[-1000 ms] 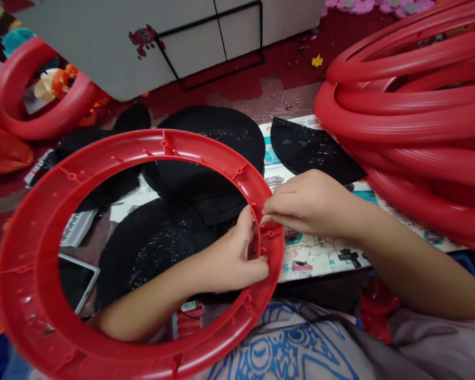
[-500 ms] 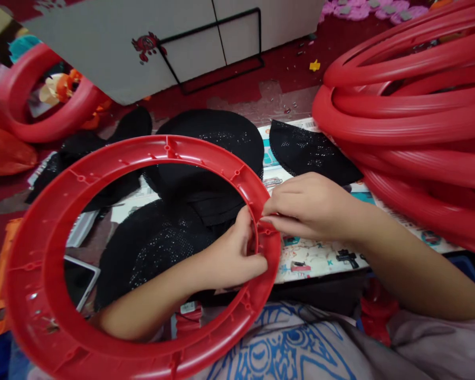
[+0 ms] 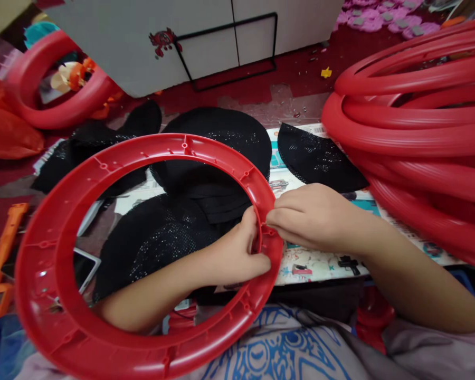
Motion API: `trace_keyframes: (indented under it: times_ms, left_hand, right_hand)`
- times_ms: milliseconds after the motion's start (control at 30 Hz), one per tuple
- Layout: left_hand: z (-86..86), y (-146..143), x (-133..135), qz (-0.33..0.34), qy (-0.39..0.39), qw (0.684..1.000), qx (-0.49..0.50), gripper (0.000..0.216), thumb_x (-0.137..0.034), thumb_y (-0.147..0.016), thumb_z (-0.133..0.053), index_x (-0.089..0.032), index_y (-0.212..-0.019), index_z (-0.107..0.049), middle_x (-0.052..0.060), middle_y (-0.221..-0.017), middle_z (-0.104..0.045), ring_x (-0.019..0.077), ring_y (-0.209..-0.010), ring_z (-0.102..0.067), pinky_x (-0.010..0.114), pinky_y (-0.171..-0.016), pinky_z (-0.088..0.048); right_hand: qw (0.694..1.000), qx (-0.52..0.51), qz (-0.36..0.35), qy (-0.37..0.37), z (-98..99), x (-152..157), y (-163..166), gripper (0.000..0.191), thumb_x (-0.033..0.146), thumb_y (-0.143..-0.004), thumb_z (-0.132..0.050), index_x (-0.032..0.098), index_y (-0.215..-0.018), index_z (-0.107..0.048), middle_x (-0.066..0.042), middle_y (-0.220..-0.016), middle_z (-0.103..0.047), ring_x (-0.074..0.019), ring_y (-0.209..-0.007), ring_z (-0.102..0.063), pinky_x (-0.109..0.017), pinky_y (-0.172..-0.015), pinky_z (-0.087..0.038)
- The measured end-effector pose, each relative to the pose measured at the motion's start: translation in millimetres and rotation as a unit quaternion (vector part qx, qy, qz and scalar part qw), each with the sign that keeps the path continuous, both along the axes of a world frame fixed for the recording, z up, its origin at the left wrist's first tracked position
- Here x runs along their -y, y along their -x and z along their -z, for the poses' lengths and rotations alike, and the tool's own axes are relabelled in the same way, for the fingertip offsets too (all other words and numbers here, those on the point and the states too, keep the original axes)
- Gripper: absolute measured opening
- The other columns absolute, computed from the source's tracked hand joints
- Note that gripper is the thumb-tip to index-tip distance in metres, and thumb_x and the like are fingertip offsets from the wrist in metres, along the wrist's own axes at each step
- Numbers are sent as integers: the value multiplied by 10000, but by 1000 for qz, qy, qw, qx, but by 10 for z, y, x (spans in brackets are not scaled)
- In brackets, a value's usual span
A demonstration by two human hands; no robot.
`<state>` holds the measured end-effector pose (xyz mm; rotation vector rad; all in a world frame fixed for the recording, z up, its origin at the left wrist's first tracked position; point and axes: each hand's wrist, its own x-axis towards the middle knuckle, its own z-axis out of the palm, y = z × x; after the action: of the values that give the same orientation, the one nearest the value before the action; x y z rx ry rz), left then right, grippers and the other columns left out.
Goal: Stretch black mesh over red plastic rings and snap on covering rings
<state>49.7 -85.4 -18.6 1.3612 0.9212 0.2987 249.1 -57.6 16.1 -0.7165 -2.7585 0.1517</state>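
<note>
A large red plastic ring (image 3: pixel 63 227), its hollow side with ribs and small posts facing me, is tilted in front of my body. My left hand (image 3: pixel 243 253) reaches through the ring's opening and grips its right side, thumb on the channel and fingers at the inner rim. My right hand (image 3: pixel 312 216) is closed, its fingertips pinched together at a post in the channel beside my left hand. Whatever sits between those fingertips is too small or hidden to make out. Black mesh fabric discs (image 3: pixel 158 237) lie behind and beneath the ring.
Stacked red rings (image 3: pixel 411 126) rise at the right. A folded black fabric piece (image 3: pixel 316 158) lies on the printed cardboard (image 3: pixel 320 269). At the back stands a white panel (image 3: pixel 142 58) with a black wire frame (image 3: pixel 275 42). An orange plastic part (image 3: pixel 6 253) is at the left.
The view has shifted slightly, so the background sits farther right. My right fingertips have bunched closer together at the post. The left hand keeps its grip on the ring.
</note>
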Motion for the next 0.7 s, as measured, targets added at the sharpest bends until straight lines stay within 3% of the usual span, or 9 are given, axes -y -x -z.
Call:
trace_keyframes:
  times_ms: [200,467,567,700]
  left_hand:
    - [-67,-10,-19,19,-6,999,-44,629,-125,-644,-551,-195,-1219,-306,41,-998,-520,219,-889,-575,375,-737,-514]
    - [-103,-9,-20,43,-34,995,-86,711,-170,-656,-555,-161,-1304,-264,66,-983,-555,221,-809,-592,353,-648,-515]
    - [-99,-7,-10,48,-42,995,-79,746,-170,-661,-547,-157,-1335,-227,93,-1028,-553,239,-856,-595,389,-700,-524]
    - [-89,-6,-4,61,-55,995,-62,779,-148,-675,-550,-156,-1366,-192,138,-1170,-521,285,-1035,-568,471,-878,-497]
  right_hand:
    - [999,8,1,41,22,-15,12,277,192,-936,-403,133,-786,-628,-31,-703,-628,-129,-623,-494,-281,-559,-271]
    - [997,10,13,79,24,-30,25,279,201,-925,-402,125,-823,-650,-58,-742,-656,-143,-643,-527,-277,-577,-301]
    - [992,0,35,124,6,-42,45,249,214,-897,-457,120,-819,-674,-64,-758,-668,-147,-665,-541,-270,-599,-324]
    - [964,-33,99,245,-19,-61,78,156,176,-810,-551,145,-726,-679,-23,-696,-653,-116,-634,-527,-237,-593,-321]
